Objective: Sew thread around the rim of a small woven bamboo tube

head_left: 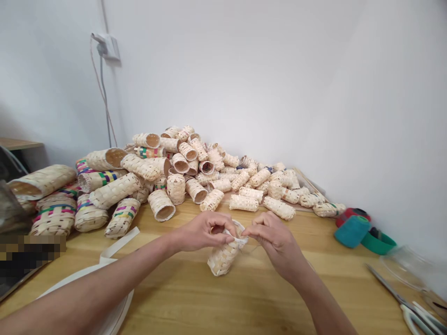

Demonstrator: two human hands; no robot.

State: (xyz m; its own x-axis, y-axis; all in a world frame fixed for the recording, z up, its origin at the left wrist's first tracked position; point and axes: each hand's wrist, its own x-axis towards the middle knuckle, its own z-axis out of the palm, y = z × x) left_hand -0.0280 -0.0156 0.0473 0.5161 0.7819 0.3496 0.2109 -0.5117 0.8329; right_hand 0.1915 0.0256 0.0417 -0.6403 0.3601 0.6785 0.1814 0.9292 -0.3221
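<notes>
A small woven basket (222,258), pale and tube-shaped, is tilted just above the wooden table, its open mouth facing up and away. A white band (240,241) runs along its rim. My left hand (208,231) is closed on the left side of that rim, thumb outside and fingers over the edge. At the right side of the rim, my right hand (274,237) has thumb and forefinger pinched together. What lies in that pinch is too small to make out; a thin thread seems to trail beneath it.
Woven baskets (181,163) are heaped along the wall, some with coloured bands. A roll of white tape (125,304) lies under my left forearm. Scissors (401,298), a blue thread cone (353,231) and a green ring-shaped holder (379,243) are at right. A phone-like dark object (21,274) sits at left.
</notes>
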